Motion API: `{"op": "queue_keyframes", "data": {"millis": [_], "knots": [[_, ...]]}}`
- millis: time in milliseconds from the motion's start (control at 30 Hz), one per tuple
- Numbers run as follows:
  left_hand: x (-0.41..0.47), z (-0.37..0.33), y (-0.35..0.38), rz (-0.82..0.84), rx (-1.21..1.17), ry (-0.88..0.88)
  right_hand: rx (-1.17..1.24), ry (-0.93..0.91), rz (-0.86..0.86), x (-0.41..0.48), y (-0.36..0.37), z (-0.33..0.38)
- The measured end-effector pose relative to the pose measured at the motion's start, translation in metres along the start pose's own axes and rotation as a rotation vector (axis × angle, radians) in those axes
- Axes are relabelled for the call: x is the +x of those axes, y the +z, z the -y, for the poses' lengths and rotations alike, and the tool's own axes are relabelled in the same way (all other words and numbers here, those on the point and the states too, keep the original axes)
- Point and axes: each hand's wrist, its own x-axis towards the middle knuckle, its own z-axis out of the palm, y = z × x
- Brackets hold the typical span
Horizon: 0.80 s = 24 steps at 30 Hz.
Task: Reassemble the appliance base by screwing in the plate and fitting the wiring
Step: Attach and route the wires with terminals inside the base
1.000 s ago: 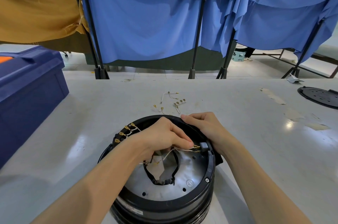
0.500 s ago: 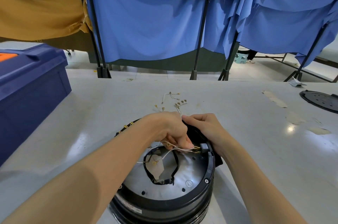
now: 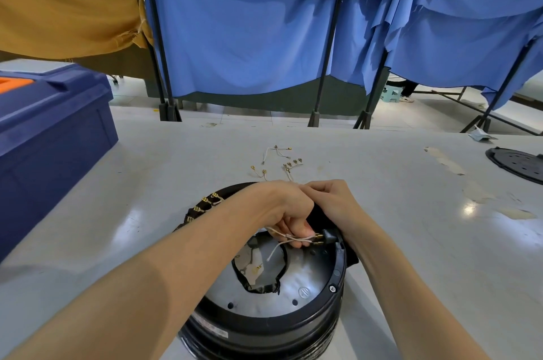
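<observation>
A round black appliance base (image 3: 293, 327) stands upside down on the grey table (image 3: 411, 242), its silver metal plate (image 3: 311, 280) showing a cut-out hole in the middle. My left hand (image 3: 282, 212) pinches thin white wires (image 3: 286, 237) with brass terminals, right at a small black connector block (image 3: 327, 237) on the base's far right rim. My right hand (image 3: 332, 201) grips that rim just behind the block, its fingers curled over the edge. Brass terminals (image 3: 205, 204) line the base's far left rim.
Loose short wires with brass ends (image 3: 276, 161) lie on the table beyond the base. A dark blue plastic crate (image 3: 50, 127) stands at the left. A black round cover (image 3: 517, 162) lies at the far right edge. Blue and ochre cloths hang on black stands behind.
My left hand has moved right and further over the rim, bringing the white wires up to the connector block. My right hand has stayed on the rim.
</observation>
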Motion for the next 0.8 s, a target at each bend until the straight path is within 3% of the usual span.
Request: {"op": "queue_keyframes", "data": {"millis": [367, 600, 700, 800], "knots": [[0.001, -0.003, 0.008, -0.108, -0.11, 0.015, -0.038, -0.064, -0.015, 0.001, 0.004, -0.001], [-0.021, 0.003, -0.008, -0.054, -0.08, 0.157, -0.054, -0.021, -0.016, -0.004, 0.0, 0.001], [-0.025, 0.006, -0.008, -0.039, 0.048, 0.165, -0.038, -0.003, -0.016, -0.005, 0.0, 0.002], [-0.022, 0.006, 0.001, -0.085, 0.02, 0.166, -0.032, 0.005, -0.016, -0.005, 0.001, 0.001]]}}
